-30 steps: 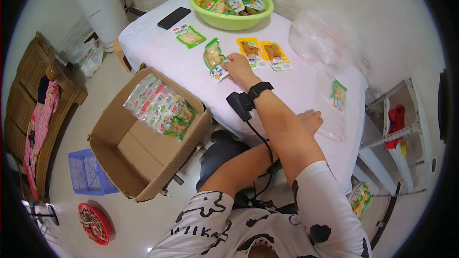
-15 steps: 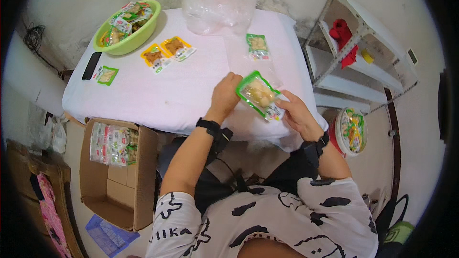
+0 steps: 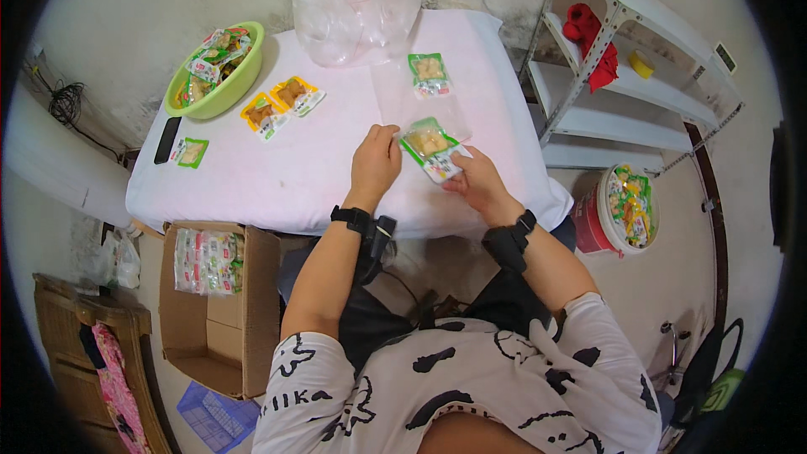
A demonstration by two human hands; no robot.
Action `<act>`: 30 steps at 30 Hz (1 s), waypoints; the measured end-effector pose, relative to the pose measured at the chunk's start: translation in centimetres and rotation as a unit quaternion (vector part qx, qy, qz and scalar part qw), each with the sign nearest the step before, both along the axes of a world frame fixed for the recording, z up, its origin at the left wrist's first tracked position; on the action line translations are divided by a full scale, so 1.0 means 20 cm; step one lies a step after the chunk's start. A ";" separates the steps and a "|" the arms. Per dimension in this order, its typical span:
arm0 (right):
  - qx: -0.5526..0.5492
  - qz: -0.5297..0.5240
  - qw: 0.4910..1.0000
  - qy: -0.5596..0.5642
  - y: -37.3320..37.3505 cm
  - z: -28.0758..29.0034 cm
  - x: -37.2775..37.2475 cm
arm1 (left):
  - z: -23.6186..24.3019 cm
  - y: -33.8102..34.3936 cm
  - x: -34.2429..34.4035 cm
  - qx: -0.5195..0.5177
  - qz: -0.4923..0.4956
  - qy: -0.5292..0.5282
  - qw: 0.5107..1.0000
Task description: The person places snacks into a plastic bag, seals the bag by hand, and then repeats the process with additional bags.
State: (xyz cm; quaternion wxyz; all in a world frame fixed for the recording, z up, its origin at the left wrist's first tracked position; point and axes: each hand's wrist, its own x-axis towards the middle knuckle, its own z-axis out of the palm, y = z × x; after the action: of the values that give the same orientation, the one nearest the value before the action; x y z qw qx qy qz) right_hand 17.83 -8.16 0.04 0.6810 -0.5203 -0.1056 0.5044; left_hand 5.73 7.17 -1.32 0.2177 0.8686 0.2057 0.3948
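My right hand [image 3: 483,185] is closed on the lower corner of a green-edged snack packet [image 3: 430,143] with pale pieces showing through its window. The packet's top end overlaps the near edge of a flat clear plastic bag [image 3: 392,94] on the table. My left hand [image 3: 376,166] is closed, its thumb and fingertips pinching the bag's near left corner beside the packet. Farther up, a second green-edged packet [image 3: 429,74] lies at the bag; whether inside or on top, I cannot tell.
A green basin [image 3: 220,101] of packets, two yellow-edged packets [image 3: 277,108], a black phone [image 3: 167,140] and a puffed clear bag [image 3: 357,13] stand on the white-covered table [image 3: 252,193]. A cardboard box [image 3: 262,311] is at lower left, a packet-filled bucket [image 3: 593,223] and metal shelf [image 3: 605,109] at right.
My right hand has brought the packet away from me onto the flat bag's near edge and tilted it flatter. My left hand stays at the bag's edge. The whole view has shifted slightly.
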 end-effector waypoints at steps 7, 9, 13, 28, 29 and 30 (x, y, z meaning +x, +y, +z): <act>0.070 0.046 0.996 0.005 0.21 -0.04 0.02 | 0.00 0.00 0.00 -0.020 0.001 -0.022 1.000; 0.074 0.052 0.996 0.004 0.23 -0.04 0.02 | 0.00 0.00 -0.01 -0.014 0.004 -0.020 1.000; 0.085 -0.006 0.996 -0.028 0.30 -0.02 0.02 | 0.01 -0.01 0.00 -0.030 0.009 -0.008 0.999; 0.052 -0.107 0.992 0.037 0.28 -0.07 -0.03 | 0.02 -0.01 -0.01 -0.024 0.003 -0.043 0.999; 0.051 -0.107 0.992 0.036 0.27 -0.07 -0.03 | 0.01 -0.01 -0.01 -0.024 0.004 -0.044 0.999; 0.032 -0.092 0.995 0.028 0.26 -0.08 -0.03 | 0.01 0.00 -0.01 -0.009 0.005 -0.042 0.999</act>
State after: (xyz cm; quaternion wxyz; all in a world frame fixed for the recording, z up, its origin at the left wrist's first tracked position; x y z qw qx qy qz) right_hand 17.29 -2.93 -1.62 0.7431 -0.4919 -0.0547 0.4504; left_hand 5.58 7.10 -1.16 0.2316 0.8482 0.2042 0.4304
